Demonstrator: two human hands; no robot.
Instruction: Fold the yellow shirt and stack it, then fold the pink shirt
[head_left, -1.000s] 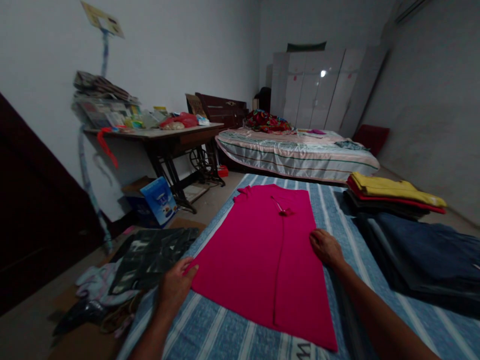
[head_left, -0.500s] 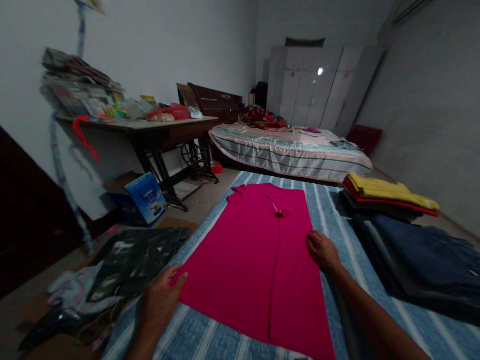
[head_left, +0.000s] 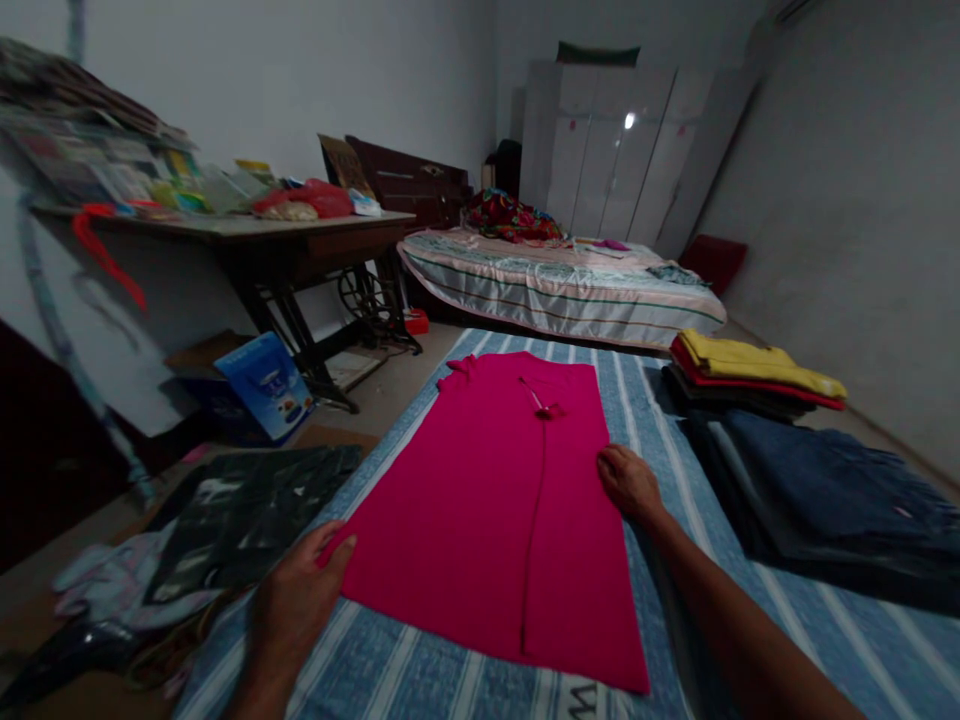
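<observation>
A bright pink shirt [head_left: 450, 500] lies spread nearly flat on a blue-and-white striped bedspread [head_left: 420, 670]. A thin dark line runs down its front from a small knot or tie [head_left: 545, 411] near the top. My left hand [head_left: 304, 590] pinches the shirt's lower left edge, thumb on top and fingers partly beneath the cloth. At the right edge, about halfway up, my right hand [head_left: 628, 483] is closed with its fingers curled on the fabric. One sleeve is bunched at the top left.
Folded dark jeans [head_left: 817, 490] and a stack topped by yellow clothing [head_left: 757, 360] lie on the right. Dark clothes [head_left: 255, 510] are heaped low on the left, near a blue box [head_left: 262, 385]. A cluttered sewing table [head_left: 225, 228] and another bed [head_left: 570, 290] stand beyond.
The view has swung slightly, so the scene sits further left and higher. Both hands keep their places on the shirt's edges, and the shirt looks unchanged.
</observation>
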